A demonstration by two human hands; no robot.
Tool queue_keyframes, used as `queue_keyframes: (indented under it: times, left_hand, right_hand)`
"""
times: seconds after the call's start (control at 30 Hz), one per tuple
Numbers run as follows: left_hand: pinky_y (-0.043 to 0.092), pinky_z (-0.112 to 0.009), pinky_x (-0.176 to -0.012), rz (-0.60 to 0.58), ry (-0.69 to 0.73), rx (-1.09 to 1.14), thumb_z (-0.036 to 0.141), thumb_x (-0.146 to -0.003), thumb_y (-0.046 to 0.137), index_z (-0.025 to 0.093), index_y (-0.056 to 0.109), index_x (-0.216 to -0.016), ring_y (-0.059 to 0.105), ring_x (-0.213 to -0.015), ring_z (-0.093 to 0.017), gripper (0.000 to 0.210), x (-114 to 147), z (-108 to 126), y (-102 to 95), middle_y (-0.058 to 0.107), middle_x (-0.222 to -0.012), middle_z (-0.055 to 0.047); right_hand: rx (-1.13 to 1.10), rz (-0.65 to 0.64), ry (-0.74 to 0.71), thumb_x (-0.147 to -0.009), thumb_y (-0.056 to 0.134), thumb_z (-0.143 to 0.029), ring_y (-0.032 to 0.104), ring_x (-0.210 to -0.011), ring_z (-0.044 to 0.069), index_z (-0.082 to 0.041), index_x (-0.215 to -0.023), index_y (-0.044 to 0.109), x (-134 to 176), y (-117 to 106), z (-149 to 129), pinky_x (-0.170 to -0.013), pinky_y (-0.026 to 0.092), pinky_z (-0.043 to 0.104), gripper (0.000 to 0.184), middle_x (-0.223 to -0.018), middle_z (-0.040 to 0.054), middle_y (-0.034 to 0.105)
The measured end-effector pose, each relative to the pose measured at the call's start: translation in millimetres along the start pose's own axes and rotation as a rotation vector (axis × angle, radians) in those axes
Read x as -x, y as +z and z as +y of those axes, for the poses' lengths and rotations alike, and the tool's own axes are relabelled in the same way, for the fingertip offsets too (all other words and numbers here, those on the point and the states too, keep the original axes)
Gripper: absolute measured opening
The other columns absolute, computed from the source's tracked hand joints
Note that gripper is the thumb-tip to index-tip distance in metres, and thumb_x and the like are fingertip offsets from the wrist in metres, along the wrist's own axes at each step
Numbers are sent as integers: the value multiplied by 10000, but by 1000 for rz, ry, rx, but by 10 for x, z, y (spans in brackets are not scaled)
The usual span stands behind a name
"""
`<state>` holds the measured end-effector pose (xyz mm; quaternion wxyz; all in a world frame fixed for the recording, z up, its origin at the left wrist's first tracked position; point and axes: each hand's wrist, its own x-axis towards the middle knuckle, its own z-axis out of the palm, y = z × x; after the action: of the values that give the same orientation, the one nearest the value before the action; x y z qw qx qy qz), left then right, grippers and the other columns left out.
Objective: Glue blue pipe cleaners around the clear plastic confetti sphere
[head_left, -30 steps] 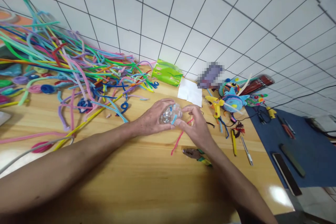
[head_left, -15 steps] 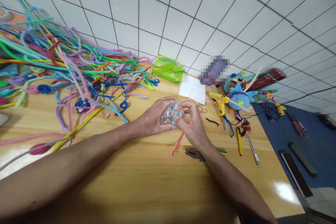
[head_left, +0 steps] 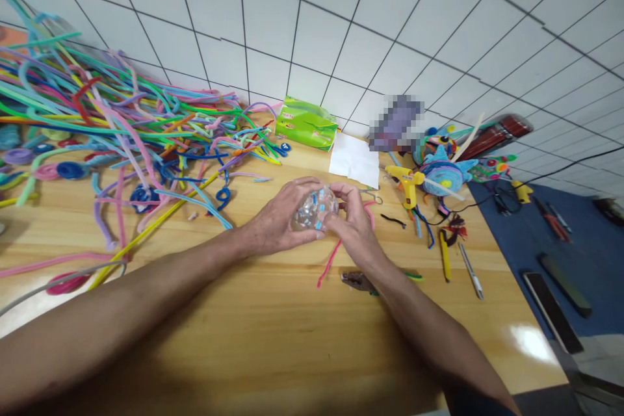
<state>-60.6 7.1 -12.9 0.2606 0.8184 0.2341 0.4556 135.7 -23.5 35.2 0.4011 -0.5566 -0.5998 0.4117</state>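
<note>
Between my two hands is a clear plastic container (head_left: 312,209) with small blue and white bits showing in or on it. My left hand (head_left: 277,218) wraps round its left side. From the right, my right hand (head_left: 355,224) grips it with thumb and fingers, hiding part of that side. A pink pipe cleaner (head_left: 329,263) lies on the table just below my right hand. Dark-jawed pliers (head_left: 358,281) lie partly under my right forearm.
A big tangle of coloured pipe cleaners (head_left: 121,117) covers the table's left. Behind are a green tissue pack (head_left: 306,125) and white paper (head_left: 355,161). To the right are a yellow glue gun (head_left: 405,183), a blue fuzzy figure (head_left: 443,175) and a yellow cutter (head_left: 444,253).
The view has shifted slightly, so the table things sit a little further left. Both hands still hold the clear container, with hardly any change in grip.
</note>
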Motion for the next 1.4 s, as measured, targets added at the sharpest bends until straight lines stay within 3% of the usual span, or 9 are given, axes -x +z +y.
queue_keyframes:
  times: [0.37,0.47,0.57,0.63,0.77,1.0,1.23,1.33,1.4]
  left_hand:
    - [479,-552,-1209,-33,-22,0,334,-1008,683,258,427,-1516,531,-1446,-322,574,-11,40,-53,551,-1490,-166]
    - [473,-530,-1218,-21,-43,-5,337,-1006,689,262,437,-1501,535,-1442,-310,560,-11,34,-52,553,-1484,-154]
    - [473,-516,-1219,-21,-74,-13,339,-1002,694,259,453,-1485,549,-1431,-304,546,-17,40,-67,559,-1483,-145]
    - [470,-514,-1222,-28,-85,-17,344,-1004,687,252,460,-1476,552,-1430,-302,532,-23,45,-80,560,-1485,-143]
    - [470,-516,-1221,-39,-100,-31,378,-1012,672,241,464,-1460,552,-1430,-303,513,-32,46,-95,560,-1482,-146]
    - [468,-525,-1225,-42,-86,-36,355,-993,683,234,459,-1454,549,-1435,-309,527,-22,9,-79,555,-1480,-151]
    - [472,-554,-1218,-41,-103,-14,352,-982,683,245,457,-1467,553,-1432,-326,545,-13,15,-83,560,-1489,-155]
    - [465,-561,-1224,-46,-104,-15,356,-984,683,237,458,-1465,546,-1441,-332,544,-23,27,-86,555,-1492,-161]
    - [467,-566,-1220,-41,-91,-15,359,-981,688,231,459,-1460,546,-1441,-334,546,-28,22,-80,555,-1487,-165]
  right_hand:
    - [19,-33,-38,-789,770,-450,593,-1303,306,-248,-1352,513,20,-17,18,-1108,502,528,651,-1408,134,621]
    - [46,-27,-139,-818,790,-489,614,-1291,294,-254,-1333,584,-53,-286,-35,-1126,480,513,603,-1375,111,665]
    - [137,-4,-181,-930,691,-473,696,-1052,243,-247,-1180,699,-172,-728,-39,-976,545,435,338,-1144,59,754]
    - [332,32,-193,-927,682,-396,704,-918,230,-228,-1069,738,-255,-1021,48,-874,551,395,227,-1009,46,774]
    - [834,41,-177,-912,648,-250,716,-923,249,-214,-934,773,-393,-1364,387,-867,537,384,133,-980,69,799]
    - [994,-6,-199,-954,602,-203,671,-1058,317,-189,-1053,785,-648,-1307,736,-938,506,434,209,-1070,145,761]
    - [982,-149,-298,-911,623,-154,606,-1056,305,-198,-863,710,-849,-1201,755,-995,464,434,108,-1005,139,696]
    - [906,-141,-321,-890,629,-169,609,-1031,280,-216,-788,610,-836,-1215,726,-1010,464,431,114,-976,120,697]
    - [847,-89,-323,-957,562,-234,626,-1010,254,-224,-860,577,-795,-1252,683,-981,491,423,99,-1003,108,709]
